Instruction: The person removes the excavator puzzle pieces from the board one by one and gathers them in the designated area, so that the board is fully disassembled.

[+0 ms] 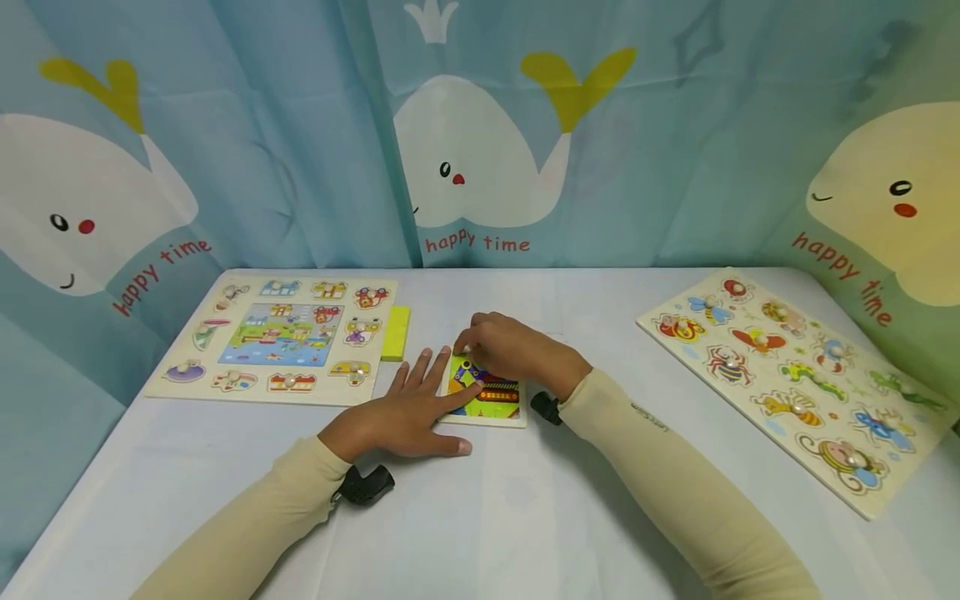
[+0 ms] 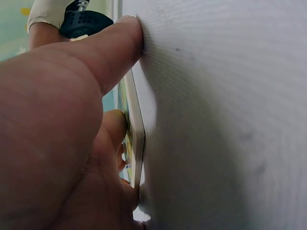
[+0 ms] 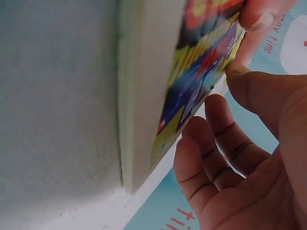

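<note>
A small square jigsaw puzzle (image 1: 500, 398) with a bright vehicle picture and a pale frame lies mid-table. My left hand (image 1: 408, 417) rests spread over its left side, the index finger reaching across the picture and the thumb touching the cloth. At the puzzle's far left part is my right hand (image 1: 510, 346), fingers curled. In the right wrist view, the right thumb (image 3: 244, 88) touches the picture's far edge while the other fingers bend beside the border. The left wrist view shows the puzzle's pale side (image 2: 137, 124) beyond the left thumb.
At the left lies a wooden knob-puzzle board (image 1: 322, 393) with vehicle and toy pieces. A yellow flat piece (image 1: 396, 333) sits by its right edge. Another knob-puzzle board (image 1: 750, 400), covered with insects, lies angled at the right. A whale-print curtain (image 1: 480, 150) hangs behind the table.
</note>
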The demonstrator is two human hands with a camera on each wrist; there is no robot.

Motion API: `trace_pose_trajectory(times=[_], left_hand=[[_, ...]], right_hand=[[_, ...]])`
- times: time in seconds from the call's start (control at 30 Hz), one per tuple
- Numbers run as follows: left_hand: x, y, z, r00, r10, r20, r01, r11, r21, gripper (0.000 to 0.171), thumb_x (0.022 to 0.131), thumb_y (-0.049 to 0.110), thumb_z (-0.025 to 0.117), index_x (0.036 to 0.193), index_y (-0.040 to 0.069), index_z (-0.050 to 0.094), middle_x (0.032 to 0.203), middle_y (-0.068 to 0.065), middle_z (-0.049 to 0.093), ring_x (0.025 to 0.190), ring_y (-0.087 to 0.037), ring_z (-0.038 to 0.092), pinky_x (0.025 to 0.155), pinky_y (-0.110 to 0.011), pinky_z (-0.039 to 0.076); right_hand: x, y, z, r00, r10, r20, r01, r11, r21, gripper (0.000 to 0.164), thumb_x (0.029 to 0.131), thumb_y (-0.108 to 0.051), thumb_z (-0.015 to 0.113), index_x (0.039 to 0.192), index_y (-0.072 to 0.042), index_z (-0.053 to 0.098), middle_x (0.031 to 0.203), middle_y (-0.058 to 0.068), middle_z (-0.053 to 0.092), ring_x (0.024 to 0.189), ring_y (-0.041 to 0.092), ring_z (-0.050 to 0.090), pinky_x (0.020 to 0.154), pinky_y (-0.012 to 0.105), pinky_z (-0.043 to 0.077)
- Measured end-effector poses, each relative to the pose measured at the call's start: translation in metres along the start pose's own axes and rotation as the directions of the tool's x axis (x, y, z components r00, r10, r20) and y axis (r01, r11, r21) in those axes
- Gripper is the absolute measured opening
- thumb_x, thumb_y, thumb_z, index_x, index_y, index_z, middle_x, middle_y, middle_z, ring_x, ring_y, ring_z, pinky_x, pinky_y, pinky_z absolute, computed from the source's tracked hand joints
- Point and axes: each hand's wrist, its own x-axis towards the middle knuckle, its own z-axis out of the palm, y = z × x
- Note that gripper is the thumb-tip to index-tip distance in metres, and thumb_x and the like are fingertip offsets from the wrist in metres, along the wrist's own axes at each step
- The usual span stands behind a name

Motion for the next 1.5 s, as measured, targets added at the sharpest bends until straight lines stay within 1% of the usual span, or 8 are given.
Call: trace_pose_trajectory(times=[0.2, 0.43, 0.7, 0.97, 1.2, 1.3, 1.43, 1.5], left_hand=[[0.0012, -0.0001, 0.0001, 1.0, 0.005, 0.002, -0.005, 1.0, 0.006, 0.078, 0.09, 0.06, 0.057, 0.155, 0.032, 0.023, 0.159, -0.015, -0.019, 0.142, -0.035, -0.023, 0.111, -0.057, -0.008], [0.0016, -0.0014, -0.0001, 1.0, -0.004, 0.01, 0.004, 1.0, -0.003, 0.079, 0.09, 0.062, 0.056, 0.155, 0.033, 0.022, 0.159, -0.014, -0.021, 0.142, -0.034, -0.024, 0.111, -0.058, -0.008], [0.0001, -0.0022, -0.0007, 1.0, -0.005, -0.008, 0.005, 1.0, 0.022, 0.079, 0.089, 0.062, 0.056, 0.155, 0.033, 0.023, 0.159, -0.012, -0.019, 0.142, -0.035, -0.022, 0.111, -0.057, -0.009], [0.0004, 0.0, -0.0004, 1.0, -0.013, -0.004, 0.013, 1.0, 0.008, 0.08, 0.089, 0.062, 0.057, 0.155, 0.034, 0.022, 0.159, -0.011, -0.02, 0.142, -0.036, -0.023, 0.111, -0.057, -0.008], [0.0015, 0.0, 0.0001, 1.0, -0.011, 0.0, 0.011, 1.0, 0.014, 0.079, 0.089, 0.062, 0.057, 0.155, 0.034, 0.022, 0.159, -0.01, -0.02, 0.142, -0.036, -0.023, 0.111, -0.058, -0.008], [0.0023, 0.0001, 0.0003, 1.0, -0.02, 0.002, 0.02, 1.0, 0.017, 0.08, 0.089, 0.062, 0.057, 0.155, 0.035, 0.021, 0.159, -0.011, -0.019, 0.142, -0.035, -0.023, 0.111, -0.057, -0.009], [0.0028, -0.0006, 0.0007, 1.0, -0.019, -0.004, 0.019, 1.0, 0.02, 0.079, 0.089, 0.062, 0.057, 0.155, 0.035, 0.022, 0.16, -0.012, -0.018, 0.142, -0.035, -0.023, 0.111, -0.057, -0.008], [0.0024, -0.001, 0.0006, 1.0, -0.013, -0.005, 0.013, 1.0, 0.018, 0.079, 0.089, 0.062, 0.056, 0.155, 0.034, 0.023, 0.16, -0.013, -0.018, 0.142, -0.036, -0.022, 0.111, -0.057, -0.008]], right_hand=[[0.001, -0.0032, -0.0004, 0.999, 0.036, 0.018, -0.035, 0.998, -0.043, 0.026, 0.097, -0.01, 0.061, 0.12, -0.017, 0.07, 0.112, 0.005, 0.061, 0.104, 0.019, 0.055, 0.098, 0.035, 0.045], [0.0018, -0.004, -0.0003, 1.0, 0.013, 0.016, -0.012, 0.995, -0.096, 0.027, 0.097, -0.009, 0.059, 0.12, -0.017, 0.071, 0.109, 0.006, 0.061, 0.1, 0.019, 0.056, 0.096, 0.035, 0.046], [0.0051, -0.0082, -0.0024, 0.999, 0.02, 0.043, -0.014, 0.99, -0.139, 0.038, 0.089, -0.005, 0.071, 0.122, -0.024, 0.068, 0.115, 0.007, 0.059, 0.103, 0.022, 0.056, 0.097, 0.037, 0.046], [0.0079, -0.0079, 0.0019, 0.998, 0.04, 0.056, -0.029, 0.983, -0.182, 0.04, 0.088, -0.006, 0.072, 0.12, -0.028, 0.065, 0.115, 0.006, 0.057, 0.101, 0.022, 0.056, 0.096, 0.038, 0.047], [0.007, -0.0067, 0.0024, 0.999, 0.036, 0.028, -0.032, 0.99, -0.136, 0.037, 0.086, -0.005, 0.074, 0.114, -0.026, 0.065, 0.114, 0.005, 0.056, 0.102, 0.02, 0.055, 0.095, 0.037, 0.048], [0.0078, -0.0057, 0.0023, 1.0, 0.004, -0.006, -0.005, 0.994, -0.105, 0.028, 0.087, -0.007, 0.073, 0.108, -0.023, 0.065, 0.108, 0.004, 0.057, 0.097, 0.019, 0.055, 0.093, 0.035, 0.048], [0.0082, -0.0038, 0.0026, 0.996, -0.06, -0.059, 0.058, 0.998, -0.04, 0.014, 0.093, -0.004, 0.063, 0.099, -0.016, 0.064, 0.097, 0.002, 0.057, 0.086, 0.017, 0.055, 0.086, 0.031, 0.049], [0.0082, -0.0025, 0.0029, 0.993, -0.09, -0.08, 0.09, 0.996, -0.004, 0.014, 0.093, -0.003, 0.057, 0.096, -0.014, 0.064, 0.093, 0.0, 0.058, 0.083, 0.015, 0.054, 0.082, 0.03, 0.049]])
